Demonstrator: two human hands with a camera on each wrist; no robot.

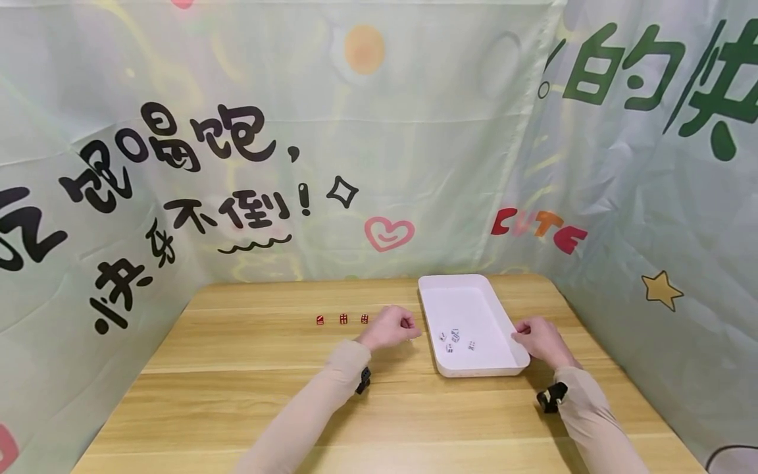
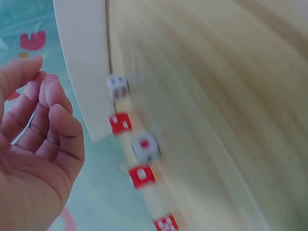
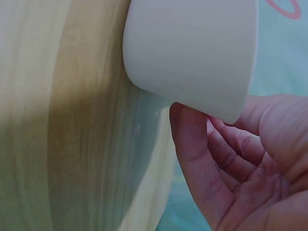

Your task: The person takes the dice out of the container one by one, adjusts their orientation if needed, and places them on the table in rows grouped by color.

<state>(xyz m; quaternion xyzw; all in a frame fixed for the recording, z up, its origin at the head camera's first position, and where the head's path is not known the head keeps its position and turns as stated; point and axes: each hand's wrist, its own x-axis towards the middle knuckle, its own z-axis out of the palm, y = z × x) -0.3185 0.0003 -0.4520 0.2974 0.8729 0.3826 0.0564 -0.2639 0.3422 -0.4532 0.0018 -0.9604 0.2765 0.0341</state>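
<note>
Head: tray (image 1: 464, 303) on table (image 1: 426, 428), lettered backdrop (image 1: 284, 79)

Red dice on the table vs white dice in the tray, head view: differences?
Colour: the red dice have light pips on red; the white dice show dark marks on white.
Place: the red dice sit on the wooden tabletop; the white dice lie inside the white tray.
Layout: the red dice form a row; the white dice a loose cluster.
Shared: both are marked cubes.
</note>
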